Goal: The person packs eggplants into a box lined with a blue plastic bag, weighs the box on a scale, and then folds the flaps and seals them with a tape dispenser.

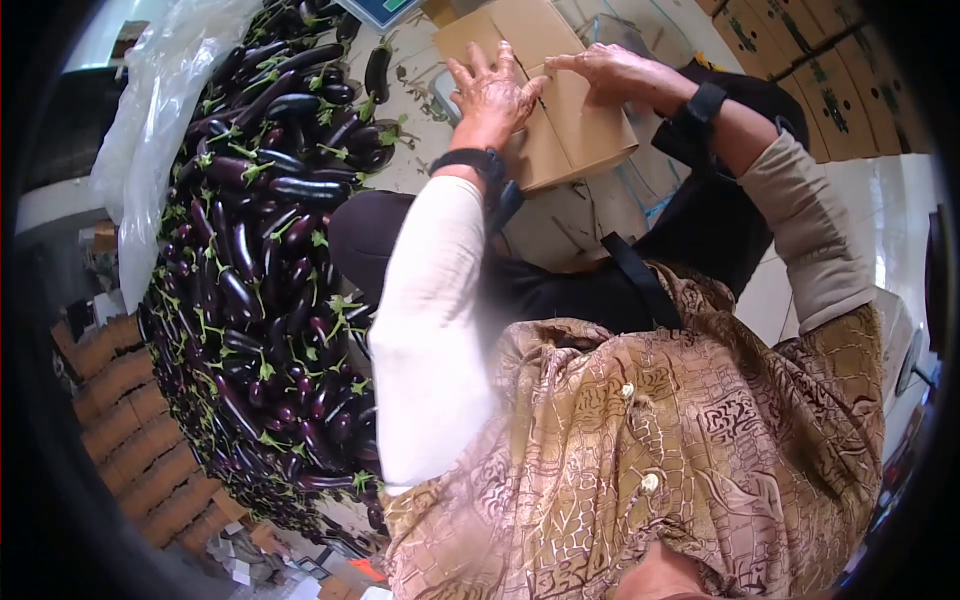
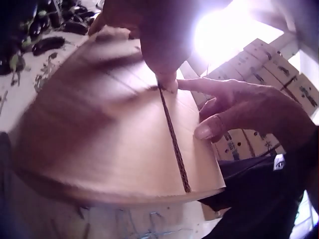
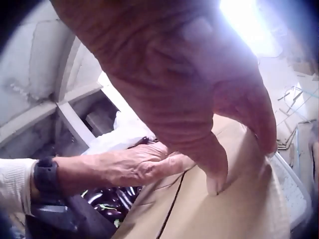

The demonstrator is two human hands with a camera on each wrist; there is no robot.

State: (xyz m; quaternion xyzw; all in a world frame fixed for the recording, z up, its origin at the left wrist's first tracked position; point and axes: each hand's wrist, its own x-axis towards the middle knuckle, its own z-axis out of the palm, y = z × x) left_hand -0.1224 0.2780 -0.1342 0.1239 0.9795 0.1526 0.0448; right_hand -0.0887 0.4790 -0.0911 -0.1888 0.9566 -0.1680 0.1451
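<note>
A closed cardboard box [image 1: 560,125] lies in front of the person, its two top flaps meeting at a narrow seam. The left hand [image 1: 492,103] rests spread on one flap, its thumb at the seam. On the other flap the right hand [image 1: 618,76] presses with its fingers, the index finger reaching toward the left thumb. In the left wrist view the right hand [image 2: 249,107] touches the box top [image 2: 134,134] beside the dark seam. The right wrist view shows the left hand [image 3: 134,164] flat near the seam and the right fingertips on the cardboard [image 3: 239,199].
A long heap of eggplants [image 1: 270,270] lies at the left, beside clear plastic sheeting [image 1: 160,130]. Stacked printed cartons [image 1: 820,80] stand at the upper right, more cartons [image 1: 150,430] at the lower left. A blue-edged device [image 1: 383,10] sits at the top.
</note>
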